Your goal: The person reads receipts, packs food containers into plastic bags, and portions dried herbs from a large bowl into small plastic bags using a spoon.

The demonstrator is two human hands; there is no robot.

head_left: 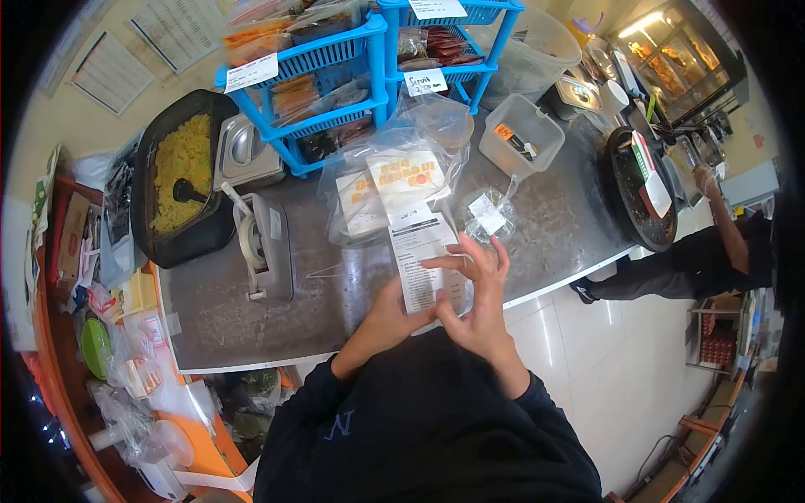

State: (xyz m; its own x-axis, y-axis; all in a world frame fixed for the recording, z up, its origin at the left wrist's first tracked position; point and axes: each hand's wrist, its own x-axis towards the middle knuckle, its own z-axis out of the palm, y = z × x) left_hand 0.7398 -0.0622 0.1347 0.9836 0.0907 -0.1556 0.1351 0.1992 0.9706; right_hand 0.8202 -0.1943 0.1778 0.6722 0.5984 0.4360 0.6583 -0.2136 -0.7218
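Note:
A long printed receipt (pixel 419 248) hangs over the counter's front, its lower left edge in my left hand (pixel 387 323), whose fingers are partly hidden by the paper. My right hand (pixel 482 289) is over the receipt's right side, fingers spread and thumb in front of the paper; whether it touches is unclear. Just beyond the receipt sits a clear plastic bag (pixel 340 201) holding printed paper packs (pixel 409 178). To the right of the bag stands a small clear plastic tub (pixel 489 220) with a white label on it.
A tape dispenser (pixel 272 247) and a black tray of yellow rice (pixel 180 142) stand left. Blue basket racks (pixel 327 117) of packets are behind. At right are a plastic box (pixel 524 138), a round black pan (pixel 641 189) and another person's arm (pixel 728 226).

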